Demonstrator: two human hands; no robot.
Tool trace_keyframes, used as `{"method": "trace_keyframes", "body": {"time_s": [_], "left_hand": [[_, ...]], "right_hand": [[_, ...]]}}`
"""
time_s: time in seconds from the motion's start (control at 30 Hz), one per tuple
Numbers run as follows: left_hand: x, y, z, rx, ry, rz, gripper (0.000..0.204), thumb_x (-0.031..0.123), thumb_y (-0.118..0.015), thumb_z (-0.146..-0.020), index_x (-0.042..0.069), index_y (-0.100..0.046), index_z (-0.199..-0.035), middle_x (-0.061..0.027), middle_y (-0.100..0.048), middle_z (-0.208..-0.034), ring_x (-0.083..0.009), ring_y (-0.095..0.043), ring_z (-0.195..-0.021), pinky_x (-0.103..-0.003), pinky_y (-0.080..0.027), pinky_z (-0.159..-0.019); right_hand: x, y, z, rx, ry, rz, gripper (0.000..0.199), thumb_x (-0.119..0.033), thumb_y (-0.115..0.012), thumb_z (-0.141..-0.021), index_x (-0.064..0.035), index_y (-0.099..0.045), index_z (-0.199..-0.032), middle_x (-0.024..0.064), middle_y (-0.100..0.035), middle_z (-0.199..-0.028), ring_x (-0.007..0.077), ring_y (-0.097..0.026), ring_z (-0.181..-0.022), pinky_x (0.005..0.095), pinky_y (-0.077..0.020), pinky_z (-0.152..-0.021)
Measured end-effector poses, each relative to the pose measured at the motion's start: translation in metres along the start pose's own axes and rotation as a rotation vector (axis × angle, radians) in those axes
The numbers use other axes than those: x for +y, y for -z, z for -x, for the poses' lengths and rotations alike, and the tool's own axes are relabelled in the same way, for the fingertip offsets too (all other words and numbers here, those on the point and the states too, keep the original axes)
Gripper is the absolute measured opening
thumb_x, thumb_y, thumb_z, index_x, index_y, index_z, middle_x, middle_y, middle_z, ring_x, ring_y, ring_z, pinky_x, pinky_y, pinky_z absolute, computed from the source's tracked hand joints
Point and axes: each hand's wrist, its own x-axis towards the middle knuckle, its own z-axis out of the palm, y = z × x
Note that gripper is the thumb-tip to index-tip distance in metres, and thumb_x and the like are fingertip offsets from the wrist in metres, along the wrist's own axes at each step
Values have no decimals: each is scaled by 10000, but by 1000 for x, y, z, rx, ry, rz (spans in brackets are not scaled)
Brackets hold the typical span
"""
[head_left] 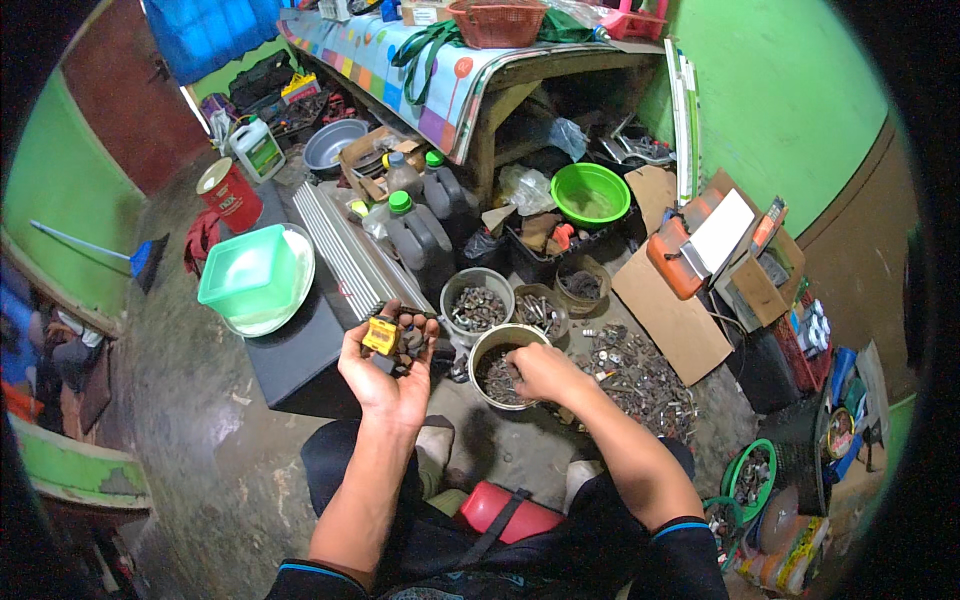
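My left hand [385, 385] is turned palm up, fingers curled around a small yellow block [380, 336] and several dark small parts [410, 342]. To its right, my right hand [548, 373] reaches over the rim of a whitish bucket [541, 333]. Its fingers are bent down among the small metal hardware [494, 376] inside, and their tips are hidden, so what they pinch cannot be made out. Behind this bucket stand a grey bucket of metal pieces [477, 308] and a tub of similar pieces [538, 312].
Loose screws and metal bits [640, 385] cover the floor at right, beside a cardboard sheet [672, 317]. A dark box [290, 365] bears a green basin [245, 270] at left. Grey jerrycans [420, 245] and a cloth-covered table [440, 110] stand beyond.
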Motion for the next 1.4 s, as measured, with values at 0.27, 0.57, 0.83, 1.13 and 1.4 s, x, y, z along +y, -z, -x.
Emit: {"method": "trace_keyframes", "body": {"time_s": [0.27,0.57,0.83,1.13,1.4], "left_hand": [[-3,-5,3,26,76,-59,369,266,-424,-905,-14,-571,-1094,-124,-604,-838,-265,-607,-811,-436,-536,-865],[-16,-8,8,5,146,-267,347,289,-446,-917,24,-551,-1114,-164,-635,-891,-312,-634,-869,-407,-522,-836],[-51,-16,19,-129,312,-337,379,241,-436,-956,-39,-496,-1205,-154,-615,-970,-312,-629,-1000,-451,-506,-961],[-84,-14,20,-256,511,-436,491,320,-254,-976,-31,-500,-1214,-197,-642,-1123,-301,-631,-1049,-417,-482,-950],[-95,-30,33,-403,444,-534,505,282,-341,-947,-70,-481,-1279,-235,-584,-1265,-317,-573,-1162,-411,-409,-1041]], "right_hand": [[-8,25,-25,551,2,-81,273,-126,-710,-745,-15,-617,-978,209,-654,-913,410,-647,-836,488,-530,-725],[-22,40,36,597,76,-63,166,-167,-671,-799,-54,-646,-917,132,-652,-844,345,-657,-776,447,-530,-665],[-55,62,91,861,296,-208,190,-42,-733,-729,-16,-662,-903,132,-681,-854,280,-678,-743,340,-541,-646],[-57,71,118,948,354,-202,349,-102,-802,-694,1,-669,-1001,132,-676,-904,263,-675,-790,327,-545,-672],[-51,68,127,875,305,-192,411,-151,-820,-680,-15,-668,-1036,112,-653,-924,274,-656,-805,349,-540,-678]]}}
